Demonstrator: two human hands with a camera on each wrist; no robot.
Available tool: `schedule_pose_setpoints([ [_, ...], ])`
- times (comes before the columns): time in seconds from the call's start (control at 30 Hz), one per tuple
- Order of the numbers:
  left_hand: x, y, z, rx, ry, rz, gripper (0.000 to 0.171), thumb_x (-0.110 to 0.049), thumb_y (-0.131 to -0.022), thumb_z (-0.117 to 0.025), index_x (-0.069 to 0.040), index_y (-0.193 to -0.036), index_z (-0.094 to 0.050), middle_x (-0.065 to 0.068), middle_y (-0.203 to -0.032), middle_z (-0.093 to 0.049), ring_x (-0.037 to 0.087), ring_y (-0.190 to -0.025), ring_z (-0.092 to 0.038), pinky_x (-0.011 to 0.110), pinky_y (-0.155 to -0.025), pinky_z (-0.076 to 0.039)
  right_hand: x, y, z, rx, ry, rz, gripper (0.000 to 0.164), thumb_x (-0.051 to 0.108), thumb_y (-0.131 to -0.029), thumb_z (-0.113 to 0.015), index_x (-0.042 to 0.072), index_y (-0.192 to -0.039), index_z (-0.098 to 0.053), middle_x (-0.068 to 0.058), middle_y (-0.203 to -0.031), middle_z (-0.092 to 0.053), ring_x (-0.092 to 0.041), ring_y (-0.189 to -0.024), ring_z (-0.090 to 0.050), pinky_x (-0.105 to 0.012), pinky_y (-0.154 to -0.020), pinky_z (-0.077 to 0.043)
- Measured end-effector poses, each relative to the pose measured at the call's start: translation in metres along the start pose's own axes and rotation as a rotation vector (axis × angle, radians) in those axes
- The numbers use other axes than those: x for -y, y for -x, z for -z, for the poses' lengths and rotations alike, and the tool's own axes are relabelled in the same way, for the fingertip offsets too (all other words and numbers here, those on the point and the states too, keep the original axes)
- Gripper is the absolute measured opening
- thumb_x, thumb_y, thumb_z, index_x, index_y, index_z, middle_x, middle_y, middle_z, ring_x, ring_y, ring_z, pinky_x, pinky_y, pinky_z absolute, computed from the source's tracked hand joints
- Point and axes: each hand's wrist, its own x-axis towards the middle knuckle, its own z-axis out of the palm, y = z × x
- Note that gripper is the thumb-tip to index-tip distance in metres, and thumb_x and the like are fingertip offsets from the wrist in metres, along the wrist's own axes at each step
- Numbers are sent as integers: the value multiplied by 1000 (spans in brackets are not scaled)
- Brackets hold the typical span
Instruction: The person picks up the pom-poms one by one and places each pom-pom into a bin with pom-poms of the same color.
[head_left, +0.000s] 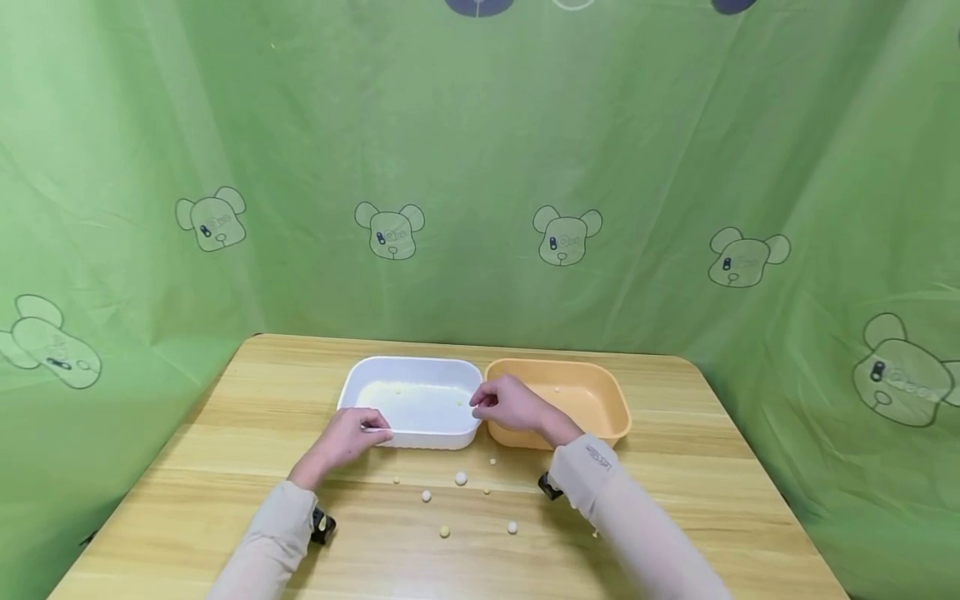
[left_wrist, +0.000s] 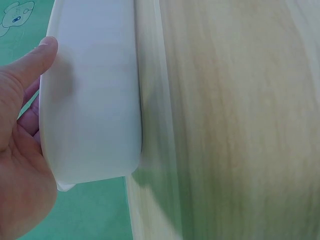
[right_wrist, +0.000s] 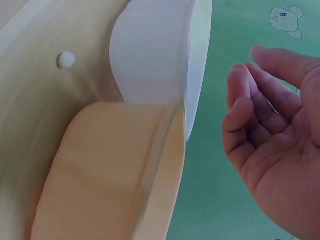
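Nearest, the person's beige sleeves (head_left: 270, 533) reach in over the wood-grain worktop (head_left: 375, 558), with a small black device (head_left: 322, 527) under the left wrist and another under the right.

Between the forearms small balls lie scattered, well apart from one another. A pale yellow ball (head_left: 445, 532) and a white ball (head_left: 512, 527) are closest; beyond them come another white ball (head_left: 426, 496), two tiny yellow balls (head_left: 487, 492), a larger white one (head_left: 461, 478) and, near the bins, a tiny white one (head_left: 492, 462).

The left hand (head_left: 347, 437) pinches the rim of the white bin (head_left: 431, 439) at its near left corner, thumb against the outer wall and fingers behind it. The right hand (head_left: 517, 402) hangs over the place where the two bins meet, its fingers loosely curled with a narrow gap to the thumb; no ball shows between them.

The white bin holds two tiny yellow balls, apart from each other. Just beside it on the right, the orange bin (head_left: 517, 437) holds a tiny white ball (head_left: 557, 390).

Behind the worktop hangs a green curtain (head_left: 480, 125) printed with bear heads (head_left: 390, 233).
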Motion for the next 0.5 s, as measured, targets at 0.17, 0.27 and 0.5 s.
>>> schedule_pose_setpoints([
  [0.17, 1, 0, -1, 1, 4, 5, 5, -22, -84, -72, -22, -79, -69, -12, -80, -66, 10, -82, -61, 37, -80, -50, 0, 17, 2, 12, 20, 24, 9, 8, -86, -67, 3, -92, -70, 4, -80, -65, -8, -75, -58, -25, -70, -50],
  [0.27, 1, 0, -1, 0, 0, 9, 5, -23, -83, -72, -22, -80, -69, -13, -80, -65, 10, -82, -61, 37, -80, -50, -3, 27, 1, 29, 42, 36, 5, 9, -86, -67, 8, -90, -70, 7, -78, -64, -7, -73, -57, -24, -69, -49],
  [0.5, 1, 0, 0, 2, 3, 9, 6, -23, -83, -72, -21, -79, -69, -12, -79, -65, 10, -82, -61, 36, -80, -50, -15, 46, -8, 54, 41, 44, 5, 7, -85, -68, 8, -89, -70, 9, -77, -64, -5, -72, -58, -23, -67, -51],
])
